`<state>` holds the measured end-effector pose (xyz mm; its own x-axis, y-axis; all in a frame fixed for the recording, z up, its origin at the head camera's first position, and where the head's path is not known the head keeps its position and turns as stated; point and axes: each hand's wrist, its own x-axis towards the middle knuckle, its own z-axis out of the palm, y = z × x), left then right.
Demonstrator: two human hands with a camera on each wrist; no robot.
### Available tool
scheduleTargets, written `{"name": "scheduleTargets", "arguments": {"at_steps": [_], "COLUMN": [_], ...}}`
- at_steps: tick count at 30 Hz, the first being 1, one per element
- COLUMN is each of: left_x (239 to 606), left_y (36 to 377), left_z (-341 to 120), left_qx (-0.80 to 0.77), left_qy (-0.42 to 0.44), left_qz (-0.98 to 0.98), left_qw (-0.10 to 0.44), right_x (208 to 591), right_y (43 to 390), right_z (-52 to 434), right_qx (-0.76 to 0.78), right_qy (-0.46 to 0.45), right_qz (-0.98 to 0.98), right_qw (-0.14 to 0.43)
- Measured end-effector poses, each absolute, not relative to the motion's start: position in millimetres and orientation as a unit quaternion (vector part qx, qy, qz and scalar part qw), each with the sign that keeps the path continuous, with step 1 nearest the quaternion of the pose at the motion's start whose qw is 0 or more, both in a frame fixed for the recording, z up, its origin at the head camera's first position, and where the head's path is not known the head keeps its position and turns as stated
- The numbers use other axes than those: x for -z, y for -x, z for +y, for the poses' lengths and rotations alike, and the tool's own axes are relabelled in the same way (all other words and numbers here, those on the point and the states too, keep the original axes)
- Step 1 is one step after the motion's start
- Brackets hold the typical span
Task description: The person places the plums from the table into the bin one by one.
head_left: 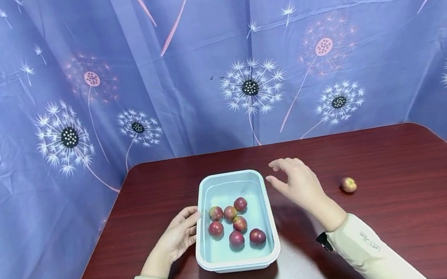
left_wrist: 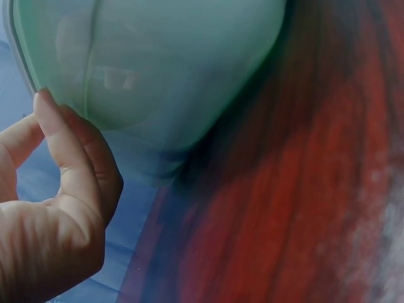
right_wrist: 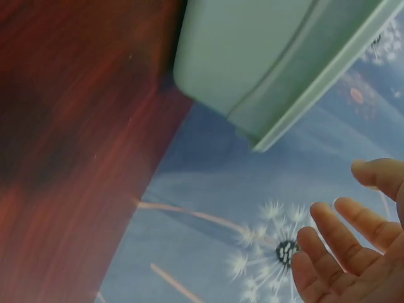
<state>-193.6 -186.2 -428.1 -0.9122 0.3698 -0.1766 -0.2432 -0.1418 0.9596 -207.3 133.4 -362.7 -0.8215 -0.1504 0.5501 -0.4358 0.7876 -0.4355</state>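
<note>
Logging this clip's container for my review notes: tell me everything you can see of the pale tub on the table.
The tub is a pale blue-green rectangular container with rounded corners and a broad rolled rim, plastic by its look. It sits upright and open, without a lid, on the dark red-brown table, near the front edge. Seven small reddish fruits lie inside on its floor. The left hand rests against its left wall. The right hand hovers open beside its right rim, apart from it.
</note>
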Motion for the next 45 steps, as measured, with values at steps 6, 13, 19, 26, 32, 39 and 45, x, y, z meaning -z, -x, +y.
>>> {"name": "scheduleTargets", "arguments": {"at_steps": [6,13,19,26,32,39,45], "left_x": [429.6,429.7,431.1,431.7,433.3,433.0,429.6], "left_y": [193.7,193.8,194.1,194.6,194.4,194.1,195.1], "left_z": [-185.7,-186.2,-185.3,-184.8,-185.0,-185.0,-185.5], "left_qx": [-0.751,-0.757,-0.758,-0.759,-0.76,-0.76,-0.762], "left_qy": [-0.052,-0.054,-0.052,-0.052,-0.052,-0.052,-0.05], "left_qz": [0.627,0.619,0.617,0.617,0.614,0.615,0.611], "left_qw": [0.201,0.203,0.203,0.202,0.205,0.205,0.207], "right_x": [358.7,355.9,359.5,362.6,364.1,362.6,359.3], "right_y": [209.6,212.5,212.9,213.0,215.3,215.7,215.6], "right_z": [152.5,169.3,179.0,192.7,211.3,232.5,245.7], "right_qx": [-0.286,-0.286,-0.278,-0.277,-0.281,-0.276,-0.279], "right_qy": [-0.125,-0.101,-0.075,-0.044,-0.032,-0.015,-0.008], "right_qz": [-0.918,-0.916,-0.927,-0.933,-0.931,-0.937,-0.943], "right_qw": [0.246,0.262,0.242,0.224,0.231,0.212,0.183]}}
